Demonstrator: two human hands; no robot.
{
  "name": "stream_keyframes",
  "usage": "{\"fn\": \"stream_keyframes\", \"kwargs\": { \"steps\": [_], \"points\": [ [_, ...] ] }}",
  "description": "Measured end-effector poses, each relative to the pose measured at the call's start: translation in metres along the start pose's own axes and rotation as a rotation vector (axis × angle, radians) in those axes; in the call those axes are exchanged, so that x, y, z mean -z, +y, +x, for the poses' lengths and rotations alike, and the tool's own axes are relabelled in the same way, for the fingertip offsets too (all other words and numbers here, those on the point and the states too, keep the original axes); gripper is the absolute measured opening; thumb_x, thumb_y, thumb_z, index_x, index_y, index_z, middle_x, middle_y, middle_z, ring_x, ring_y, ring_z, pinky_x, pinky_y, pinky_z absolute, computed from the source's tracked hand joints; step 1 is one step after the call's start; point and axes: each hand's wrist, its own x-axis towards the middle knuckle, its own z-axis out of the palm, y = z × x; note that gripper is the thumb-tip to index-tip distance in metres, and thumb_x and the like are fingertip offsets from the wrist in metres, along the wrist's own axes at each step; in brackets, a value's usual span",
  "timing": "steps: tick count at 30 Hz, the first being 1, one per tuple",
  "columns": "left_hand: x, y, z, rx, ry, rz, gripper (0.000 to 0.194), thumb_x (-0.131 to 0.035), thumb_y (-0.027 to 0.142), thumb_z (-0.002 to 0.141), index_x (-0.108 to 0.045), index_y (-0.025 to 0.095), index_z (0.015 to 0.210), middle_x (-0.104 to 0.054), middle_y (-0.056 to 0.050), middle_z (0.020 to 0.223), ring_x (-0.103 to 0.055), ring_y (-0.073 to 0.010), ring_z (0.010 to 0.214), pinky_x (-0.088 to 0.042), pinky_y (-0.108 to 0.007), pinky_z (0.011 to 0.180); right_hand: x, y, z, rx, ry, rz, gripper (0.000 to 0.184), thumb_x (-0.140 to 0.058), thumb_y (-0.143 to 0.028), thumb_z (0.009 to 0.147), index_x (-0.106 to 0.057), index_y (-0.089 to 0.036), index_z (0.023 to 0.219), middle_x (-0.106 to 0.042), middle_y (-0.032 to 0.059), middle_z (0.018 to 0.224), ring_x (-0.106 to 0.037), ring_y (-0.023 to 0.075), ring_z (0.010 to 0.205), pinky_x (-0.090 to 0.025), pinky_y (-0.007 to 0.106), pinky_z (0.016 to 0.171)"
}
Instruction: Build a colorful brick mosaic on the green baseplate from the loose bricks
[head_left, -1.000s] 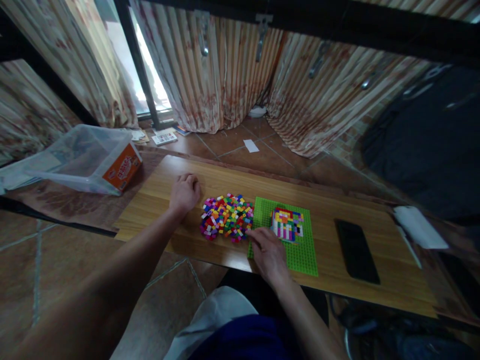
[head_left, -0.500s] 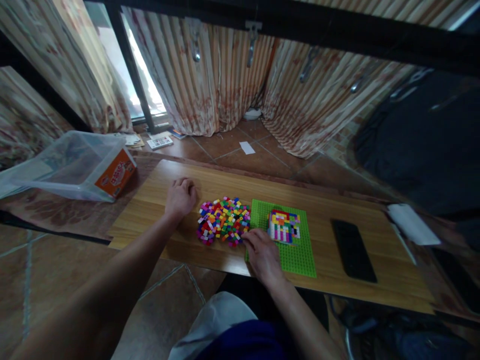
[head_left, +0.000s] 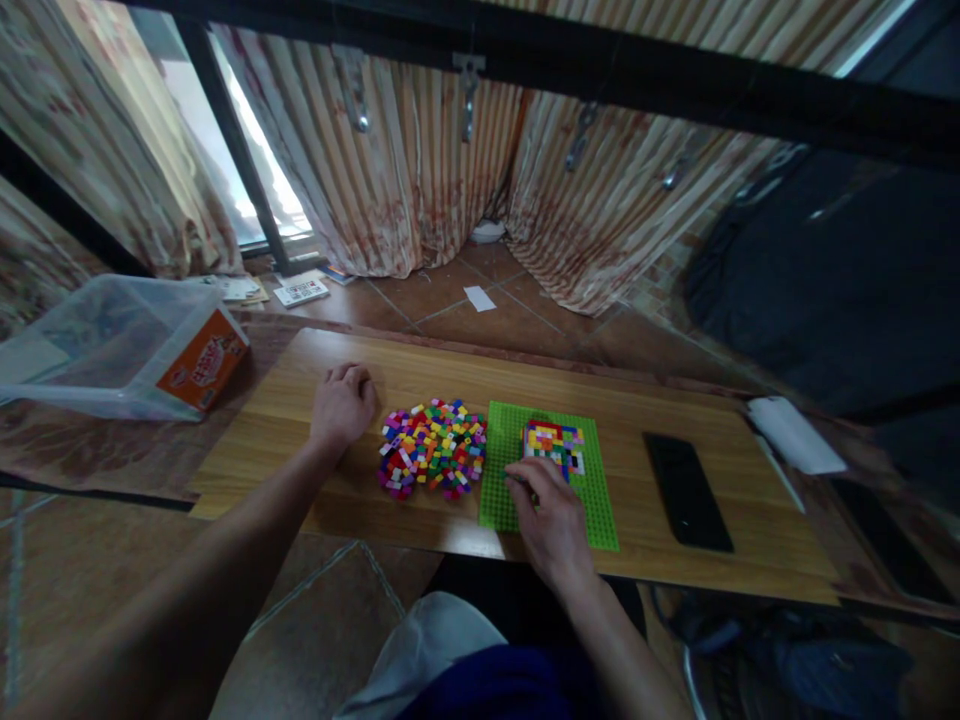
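My left hand [head_left: 343, 408] rests on the wooden board with its fingers curled in, left of a heap of small coloured building bricks [head_left: 431, 450]; nothing shows in it. My right hand [head_left: 553, 515] is over the green baseplate [head_left: 592, 515], thumb and forefinger pinched on a small dark building brick [head_left: 515, 477], its colour hard to make out. Just beyond those fingers, a block of multicoloured bricks [head_left: 555, 440] sits on the baseplate, its near part hidden by my right hand.
A black phone [head_left: 688, 490] lies on the wooden board [head_left: 420, 365] right of the baseplate. A clear plastic bin [head_left: 112, 350] with an orange label stands at the left. White paper [head_left: 796, 435] lies at the far right. Curtains [head_left: 427, 180] hang beyond.
My right hand has moved from the heap's right edge onto the baseplate, close to the built block. My left hand stays put on the board. The whole view has shifted slightly.
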Motion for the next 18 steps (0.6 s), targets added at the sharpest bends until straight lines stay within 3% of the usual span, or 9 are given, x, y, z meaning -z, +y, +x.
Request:
{"fn": "stream_keyframes", "kwargs": {
  "steps": [7,18],
  "points": [
    [-0.002,-0.001,0.001,-0.007,-0.005,0.021,0.022,-0.041,0.026,0.087,-0.062,0.019,0.090,-0.066,-0.012,0.105,-0.057,-0.0281,0.108,-0.041,-0.045,0.101,0.039,0.044,0.009,-0.092,0.164,-0.131,0.022,-0.054,-0.035,0.092,-0.071,-0.020,0.093,-0.069,0.0086,0.094,-0.065,0.0227,0.090,-0.052,0.038,0.081],
    [0.000,0.000,0.000,-0.011,-0.010,0.015,0.024,-0.041,0.026,0.087,-0.063,0.018,0.092,-0.066,-0.013,0.107,-0.056,-0.0294,0.109,-0.040,-0.046,0.100,0.033,0.057,0.014,-0.070,0.162,-0.109,0.023,-0.055,-0.034,0.091,-0.075,-0.022,0.092,-0.072,0.0080,0.096,-0.067,0.0219,0.091,-0.053,0.040,0.087]
  ]
}}
